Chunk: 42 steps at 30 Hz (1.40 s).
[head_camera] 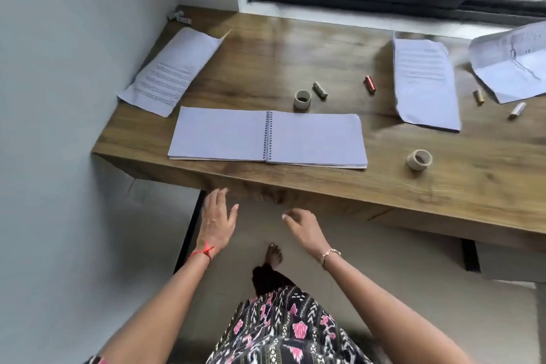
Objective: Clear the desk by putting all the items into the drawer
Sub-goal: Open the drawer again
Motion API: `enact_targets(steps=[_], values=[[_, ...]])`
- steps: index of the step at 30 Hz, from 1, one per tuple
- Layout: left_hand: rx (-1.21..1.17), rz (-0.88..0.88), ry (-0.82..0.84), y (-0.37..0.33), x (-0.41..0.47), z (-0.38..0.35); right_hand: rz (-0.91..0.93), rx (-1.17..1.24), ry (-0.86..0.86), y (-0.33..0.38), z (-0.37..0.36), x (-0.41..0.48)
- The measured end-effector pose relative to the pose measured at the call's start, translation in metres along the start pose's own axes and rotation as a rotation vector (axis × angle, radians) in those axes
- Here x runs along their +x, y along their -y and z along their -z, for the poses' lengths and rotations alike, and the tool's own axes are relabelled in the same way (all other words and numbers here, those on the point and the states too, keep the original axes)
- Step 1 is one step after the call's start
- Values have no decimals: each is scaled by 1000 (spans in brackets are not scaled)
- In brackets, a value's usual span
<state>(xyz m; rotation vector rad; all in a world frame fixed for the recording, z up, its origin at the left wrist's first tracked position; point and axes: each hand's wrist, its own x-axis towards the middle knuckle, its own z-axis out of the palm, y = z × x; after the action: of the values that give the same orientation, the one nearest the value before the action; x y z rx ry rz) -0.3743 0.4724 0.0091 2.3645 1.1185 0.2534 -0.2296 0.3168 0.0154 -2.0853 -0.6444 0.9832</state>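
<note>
We are holding both hands apart below the desk's (pixel 295 47) front edge, gripping nothing: the left hand (pixel 218 217) is spreading its fingers, the right hand (pixel 302 223) is curling loosely. The spiral notebook (pixel 267 134) is lying open near that edge, its pale lined pages flat. A beige tape ring (pixel 302 98) is standing just behind it, with a red spool (pixel 370 84) farther back.

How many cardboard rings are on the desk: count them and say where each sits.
2. The first ring stands just behind the open notebook, beside an olive spool. The second ring lies nearer the front edge, right of the notebook. Papers might hide more.
</note>
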Motion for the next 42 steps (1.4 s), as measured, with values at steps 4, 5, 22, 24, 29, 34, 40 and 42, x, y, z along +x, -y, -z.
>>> enact_targets(steps=[4, 5, 22, 24, 29, 34, 40, 42], values=[[-520, 525, 142, 15, 23, -9, -568, 597, 147, -5, -28, 40], [-689, 661, 197, 15, 33, -9, -635, 697, 139, -6, -33, 49], [-1689, 1167, 84, 29, 87, -25, -760, 1821, -353, -13, -49, 83], [-1664, 1165, 78, 29, 88, -28, -736, 1850, -359, -12, -49, 82], [-1622, 1182, 86, 48, 89, -38, -718, 1823, -406, -11, -55, 83], [-1679, 1128, -15, 52, 90, -55, -647, 1869, -417, -21, -71, 88], [-1710, 1017, 2, 67, 87, -62, -506, 1857, -425, -25, -75, 83], [-1694, 1009, 14, 67, 84, -61, -478, 1856, -465, -26, -77, 86]])
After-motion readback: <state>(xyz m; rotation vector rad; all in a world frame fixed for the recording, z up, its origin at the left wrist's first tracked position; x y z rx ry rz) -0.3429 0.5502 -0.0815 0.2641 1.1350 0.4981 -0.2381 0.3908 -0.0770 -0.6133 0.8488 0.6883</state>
